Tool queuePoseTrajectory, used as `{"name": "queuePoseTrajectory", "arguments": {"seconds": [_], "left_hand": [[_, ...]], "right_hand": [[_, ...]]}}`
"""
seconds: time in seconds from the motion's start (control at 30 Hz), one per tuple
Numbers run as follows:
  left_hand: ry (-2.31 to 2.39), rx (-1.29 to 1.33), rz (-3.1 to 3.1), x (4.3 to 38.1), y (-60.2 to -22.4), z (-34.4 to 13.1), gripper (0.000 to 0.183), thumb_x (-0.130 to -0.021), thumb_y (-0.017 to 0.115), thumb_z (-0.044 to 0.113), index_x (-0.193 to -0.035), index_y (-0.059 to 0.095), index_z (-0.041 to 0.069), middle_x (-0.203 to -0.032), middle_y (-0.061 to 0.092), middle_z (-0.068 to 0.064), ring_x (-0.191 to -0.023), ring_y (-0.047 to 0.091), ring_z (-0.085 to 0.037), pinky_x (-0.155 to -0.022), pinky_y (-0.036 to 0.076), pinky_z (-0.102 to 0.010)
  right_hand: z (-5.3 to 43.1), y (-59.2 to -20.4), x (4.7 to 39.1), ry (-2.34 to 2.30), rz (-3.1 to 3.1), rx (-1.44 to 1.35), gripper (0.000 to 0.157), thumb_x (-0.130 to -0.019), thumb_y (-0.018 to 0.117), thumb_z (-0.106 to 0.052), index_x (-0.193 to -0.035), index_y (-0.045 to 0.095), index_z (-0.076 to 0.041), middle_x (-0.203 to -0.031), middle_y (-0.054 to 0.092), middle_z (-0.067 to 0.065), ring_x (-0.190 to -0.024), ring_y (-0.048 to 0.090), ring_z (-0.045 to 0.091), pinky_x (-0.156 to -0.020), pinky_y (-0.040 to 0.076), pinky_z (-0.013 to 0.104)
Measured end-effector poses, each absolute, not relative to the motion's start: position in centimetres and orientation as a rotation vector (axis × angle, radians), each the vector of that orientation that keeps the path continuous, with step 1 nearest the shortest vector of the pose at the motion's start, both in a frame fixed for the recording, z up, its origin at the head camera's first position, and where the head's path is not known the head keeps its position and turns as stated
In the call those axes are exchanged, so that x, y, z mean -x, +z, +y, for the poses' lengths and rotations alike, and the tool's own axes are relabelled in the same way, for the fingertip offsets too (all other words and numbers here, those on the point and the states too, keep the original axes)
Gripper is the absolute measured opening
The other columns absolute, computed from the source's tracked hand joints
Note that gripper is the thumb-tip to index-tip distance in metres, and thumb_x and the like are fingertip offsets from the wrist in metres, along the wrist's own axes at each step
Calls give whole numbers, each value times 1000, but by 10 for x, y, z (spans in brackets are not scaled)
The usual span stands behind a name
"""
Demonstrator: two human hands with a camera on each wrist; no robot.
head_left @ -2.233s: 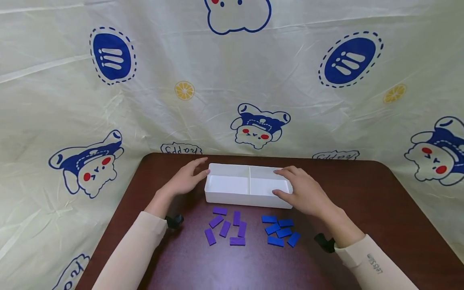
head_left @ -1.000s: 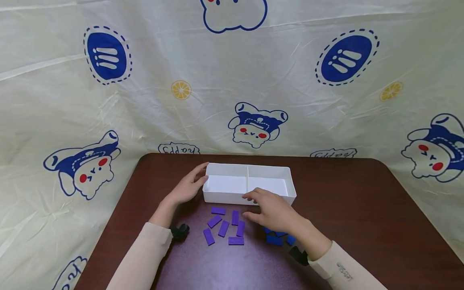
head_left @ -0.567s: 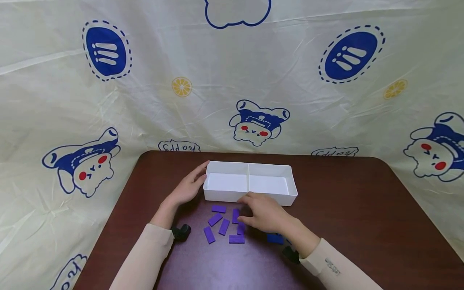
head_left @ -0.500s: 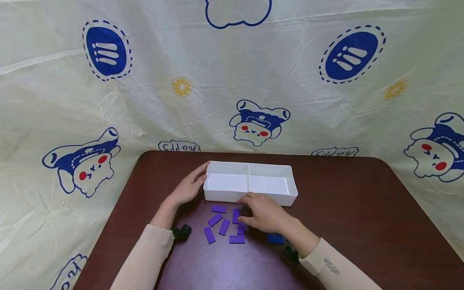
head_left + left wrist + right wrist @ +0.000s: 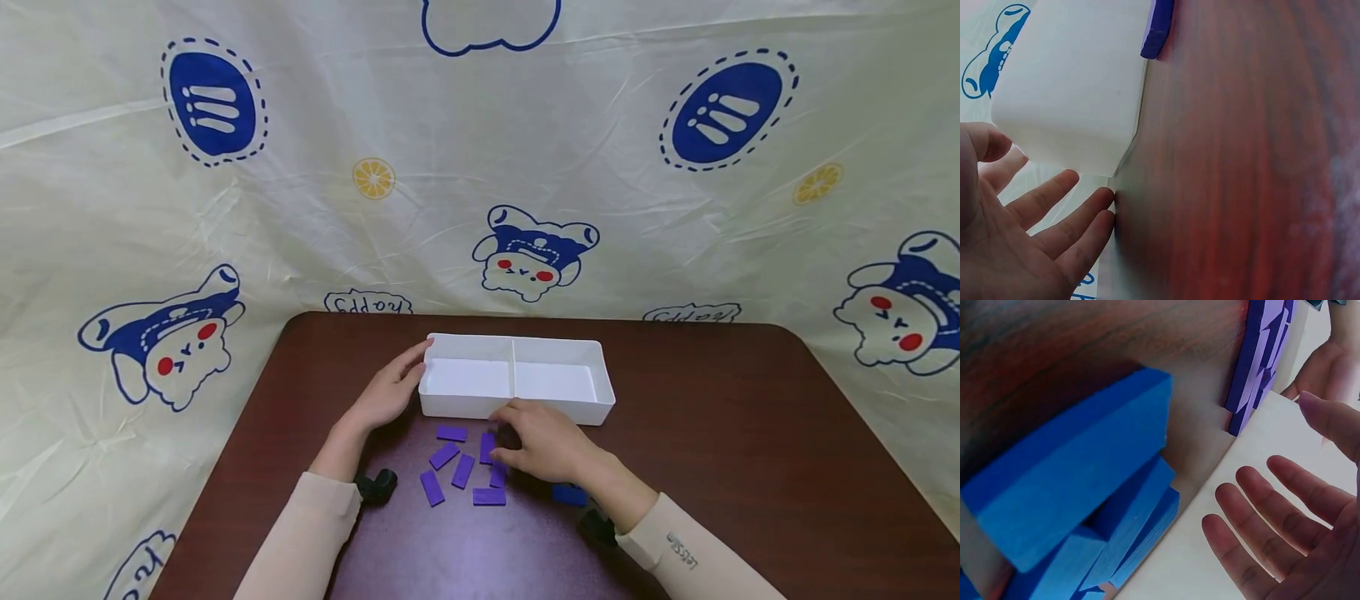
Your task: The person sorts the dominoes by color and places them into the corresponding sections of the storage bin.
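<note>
A white two-compartment box stands on the table with nothing in either compartment. At its left end is my left hand, fingers spread; in the left wrist view its thumb and fingertips are at or close to the end wall. My right hand hovers before the box's front wall, thumb near the purple blocks. The right wrist view shows its fingers apart and slightly bent, holding nothing. Several flat purple blocks lie in front of the box. Several blue blocks lie under my right wrist, mostly hidden in the head view.
The dark brown table has rounded far corners. Behind it hangs a pale printed curtain. Dark wrist cameras sit at both sleeve cuffs, the right one close to the blue blocks.
My right hand has left the box's right end and come left and nearer, over the front side, covering most blue blocks. In the last half second both hands have hardly moved.
</note>
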State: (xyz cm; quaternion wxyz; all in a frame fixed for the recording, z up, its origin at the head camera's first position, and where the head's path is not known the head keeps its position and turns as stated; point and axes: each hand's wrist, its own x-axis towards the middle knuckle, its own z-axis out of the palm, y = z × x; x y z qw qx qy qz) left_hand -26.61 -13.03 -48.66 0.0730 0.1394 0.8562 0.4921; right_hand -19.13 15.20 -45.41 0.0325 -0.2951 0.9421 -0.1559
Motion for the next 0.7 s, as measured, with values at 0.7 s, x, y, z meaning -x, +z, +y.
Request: {"name": "queuePoseTrajectory", "arguments": {"seconds": [0.7], "left_hand": [[1656, -494, 2366, 270, -506, -137, 53, -112, 45, 30, -164, 30, 30, -162, 37, -22, -149, 39, -40, -121, 32, -62]], "right_hand": [[135, -462, 191, -420, 2893, 836, 48, -87, 83, -42, -121, 73, -9, -119, 69, 5, -111, 67, 24, -94, 57, 44]]}}
